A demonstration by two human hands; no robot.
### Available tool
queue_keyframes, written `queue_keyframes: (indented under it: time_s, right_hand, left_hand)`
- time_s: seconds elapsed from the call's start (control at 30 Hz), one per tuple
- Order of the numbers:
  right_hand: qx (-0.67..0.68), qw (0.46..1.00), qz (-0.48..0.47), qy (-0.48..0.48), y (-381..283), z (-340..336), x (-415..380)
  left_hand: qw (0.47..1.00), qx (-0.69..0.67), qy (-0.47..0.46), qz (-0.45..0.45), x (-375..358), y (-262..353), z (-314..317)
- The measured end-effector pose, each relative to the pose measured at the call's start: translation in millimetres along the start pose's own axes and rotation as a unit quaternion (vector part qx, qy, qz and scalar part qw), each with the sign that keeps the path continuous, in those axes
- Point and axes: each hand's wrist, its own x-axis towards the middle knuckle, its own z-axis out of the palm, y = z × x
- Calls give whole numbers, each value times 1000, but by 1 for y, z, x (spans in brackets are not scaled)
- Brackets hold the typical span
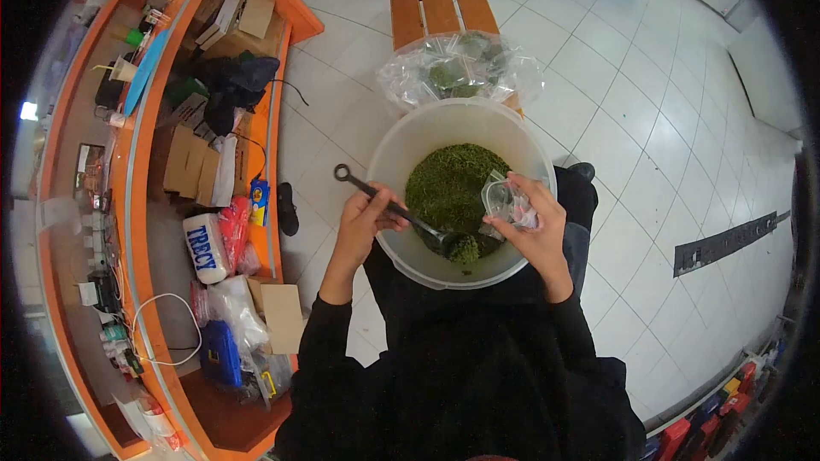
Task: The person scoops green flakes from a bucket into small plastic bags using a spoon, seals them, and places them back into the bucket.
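Black cloth (453,376), ladle (424,226) — flaky greens (453,177), clear bag (499,197)

From above, the tub (395,152) can be entered over its far half, where only the herbs (454,172) lie beneath. Nearer, the spoon (420,223) slants across from the left grip (371,213), and the right grip (531,222) with its small bag (502,196) blocks the right. Past the far rim, bags (465,68) crowd the stool (437,13). Legs (576,201) close the near side; wide floor (653,102) opens right.
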Motion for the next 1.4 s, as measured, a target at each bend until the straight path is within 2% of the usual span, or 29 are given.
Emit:
queue_keyframes:
  time_s: [0.1, 0.17, 0.3, 0.4, 0.43, 0.47, 0.57, 0.67, 0.77, 0.87, 0.9, 1.0, 1.1, 1.2, 1.23, 1.33, 1.4]
  right_hand:
    - [-11, 999, 18, -40, -1, -1, 0]
    - [-35, 995, 21, -90, -3, -3, 3]
    - [8, 990, 33, -138, -15, -5, 10]
    - [34, 988, 50, -144, -19, -1, 13]
    - [24, 990, 44, -132, -15, 4, 12]
    - [16, 992, 38, -118, -13, 6, 11]
    - [38, 990, 79, -108, -15, 7, 12]
    - [73, 992, 84, -66, -5, 11, 7]
    - [150, 983, 92, -51, -8, 7, 7]
    - [189, 977, 91, -21, -8, 7, 5]
    - [181, 979, 87, -23, -11, 8, 5]
    - [159, 985, 57, -32, -19, 11, 0]
    - [163, 986, -1, -36, -29, 17, -5]
    - [102, 994, -28, -25, -34, 21, -8]
    - [149, 989, -14, -18, -28, 23, -10]
    - [318, 933, 166, -26, -20, 19, -18]
    - [315, 928, 195, -28, -25, 15, -16]
  left_hand:
    - [993, -93, 48, 52, -1, 3, -8]
    - [986, -117, 76, 96, -2, 7, -5]
    - [968, -124, 96, 195, -6, 14, 14]
    - [956, -36, 73, 283, -18, 10, 39]
    - [921, 116, 2, 371, -22, 7, 37]
    - [853, 265, -68, 445, -25, 5, 35]
    - [805, 368, -129, 447, -50, 19, 46]
    - [862, 246, -59, 439, -57, 14, 33]
    - [875, 229, 42, 424, -51, -8, 23]
    - [875, 349, -34, 334, -51, -2, 28]
    - [880, 384, -41, 278, -52, 0, 35]
    - [881, 336, 20, 333, -50, -3, 55]
    - [821, 430, 50, 371, -43, 7, 77]
    - [846, 386, 47, 364, -35, -4, 77]
    - [853, 368, 55, 367, -36, -4, 77]
    - [893, 308, 62, 322, -38, -11, 74]
    - [887, 286, 89, 351, -39, -6, 74]
